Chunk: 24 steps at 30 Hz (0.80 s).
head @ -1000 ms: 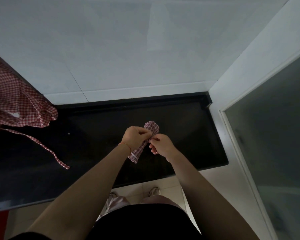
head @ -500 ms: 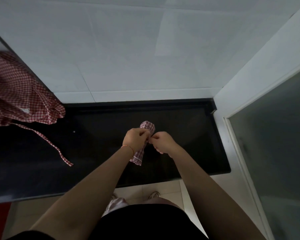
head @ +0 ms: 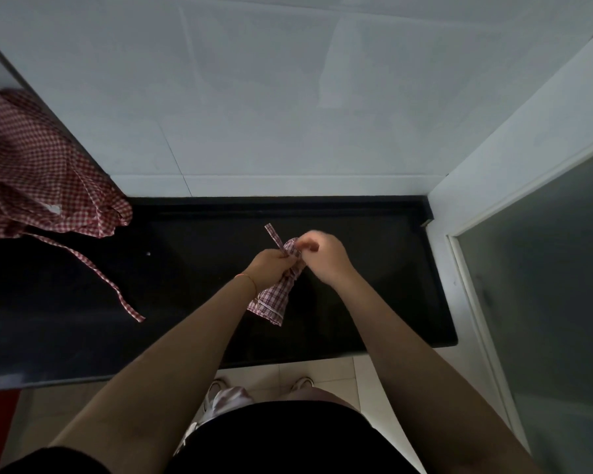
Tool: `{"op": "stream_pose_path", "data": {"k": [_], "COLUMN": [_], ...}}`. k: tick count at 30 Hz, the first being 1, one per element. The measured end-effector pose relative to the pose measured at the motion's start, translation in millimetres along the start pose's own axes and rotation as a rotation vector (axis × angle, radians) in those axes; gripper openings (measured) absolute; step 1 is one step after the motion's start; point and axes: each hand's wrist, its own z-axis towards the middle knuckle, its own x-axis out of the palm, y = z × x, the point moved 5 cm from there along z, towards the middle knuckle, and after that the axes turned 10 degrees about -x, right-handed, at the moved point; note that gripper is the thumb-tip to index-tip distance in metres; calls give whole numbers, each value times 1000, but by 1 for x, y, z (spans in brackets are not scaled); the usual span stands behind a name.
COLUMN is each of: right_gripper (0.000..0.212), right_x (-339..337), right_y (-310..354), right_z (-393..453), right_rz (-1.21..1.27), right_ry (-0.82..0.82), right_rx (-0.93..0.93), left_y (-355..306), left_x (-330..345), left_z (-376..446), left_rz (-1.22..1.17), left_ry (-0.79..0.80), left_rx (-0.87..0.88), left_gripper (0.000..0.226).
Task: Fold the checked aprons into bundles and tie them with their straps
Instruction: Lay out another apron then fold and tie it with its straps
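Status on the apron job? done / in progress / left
Done: no finished bundle shows. In hand: one folded apron bundle over the black counter; left hand grips it, strap end sticking up, right hand at its top, blurred. Left: loose apron heaped at the counter's left.

I see both forearms reaching to mid-frame; my left hand (head: 266, 268) is fisted, right hand (head: 325, 256) curled beside it, blurred, knuckles nearly touching

no readable text, labels or numbers anywhere.
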Motion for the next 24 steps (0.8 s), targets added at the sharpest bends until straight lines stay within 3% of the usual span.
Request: {"op": "stream_pose_path", "data": {"k": [2, 7, 13, 16, 20, 24], "right_gripper": [14, 7, 9, 13, 17, 12], "right_x": [13, 16, 7, 8, 16, 18], "right_y": [-11, -16, -16, -13, 1, 4], "right_z": [-3, -7, -10, -13, -14, -14], "right_rz": [-139, -142, -136, -84, -34, -96], "right_ry": [115, 46, 174, 236, 168, 94], "right_rx": [-22, -32, 31, 56, -5, -6], "left_y": [-2, -1, 8, 4, -3, 0], "left_x": [-3, -6, -11, -10, -8, -12], "left_z": [-2, -5, 1, 1, -5, -7], "left_rz": [-38, -88, -157, -27, -11, -30], "left_ry": [35, 38, -87, -126, -116, -240], "left_rx": [-42, -90, 8, 92, 151, 163], "left_gripper": [24, 25, 13, 10, 20, 29]}}
